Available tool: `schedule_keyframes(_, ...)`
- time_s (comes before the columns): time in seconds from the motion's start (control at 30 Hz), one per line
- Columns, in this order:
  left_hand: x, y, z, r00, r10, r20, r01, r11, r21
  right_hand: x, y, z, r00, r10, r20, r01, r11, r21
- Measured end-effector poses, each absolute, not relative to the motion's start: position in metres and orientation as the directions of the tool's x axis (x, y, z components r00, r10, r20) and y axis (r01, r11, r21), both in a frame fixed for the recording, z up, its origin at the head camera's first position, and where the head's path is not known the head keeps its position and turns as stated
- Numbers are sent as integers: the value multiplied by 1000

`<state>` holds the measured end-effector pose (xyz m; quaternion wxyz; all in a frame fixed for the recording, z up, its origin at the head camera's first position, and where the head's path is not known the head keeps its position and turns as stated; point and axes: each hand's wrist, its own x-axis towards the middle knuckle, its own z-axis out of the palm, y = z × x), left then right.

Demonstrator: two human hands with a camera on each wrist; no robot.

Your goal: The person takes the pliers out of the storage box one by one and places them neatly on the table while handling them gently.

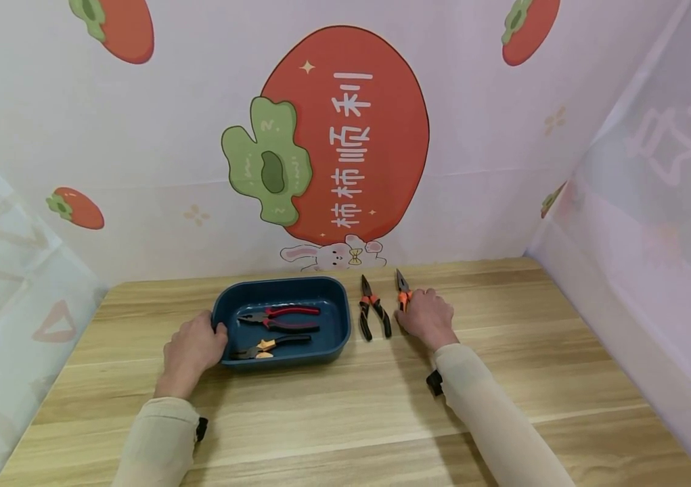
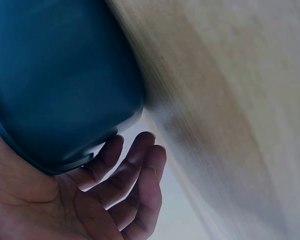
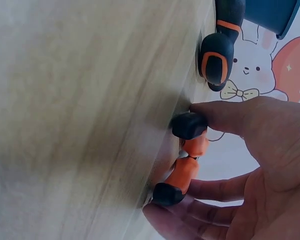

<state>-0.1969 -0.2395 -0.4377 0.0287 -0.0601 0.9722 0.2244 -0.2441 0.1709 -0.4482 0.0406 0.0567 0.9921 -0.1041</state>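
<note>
My left hand (image 1: 195,346) grips the left end of a dark blue plastic box (image 1: 345,325), its thumb over the rim. Seen from the left wrist, the fingers (image 2: 140,175) curl beside the box's outer wall. Inside the box lie red-handled pliers (image 1: 296,311) and, nearer me, yellow-and-black pliers (image 1: 267,345). My right hand (image 1: 429,316) holds orange-and-black needle-nose pliers (image 1: 403,281) on the table, jaws pointing away. In the right wrist view, thumb and fingers close around the two handles from either side. Beside them lie similar needle-nose pliers (image 1: 367,297), handles spread, between the box and my right hand.
The wood-grain table (image 1: 296,426) extends to both sides and toward me. Behind it hangs a pale backdrop (image 1: 473,203) with a large persimmon print, and a side curtain (image 1: 656,284) slopes down along the right edge.
</note>
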Motion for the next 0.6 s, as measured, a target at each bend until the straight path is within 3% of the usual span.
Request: schedule_keyframes(0.6,-198,-240,-438,-991,-107,-82,-132,894,428,-228,177,-444,-993,104,-63,118,945,-305)
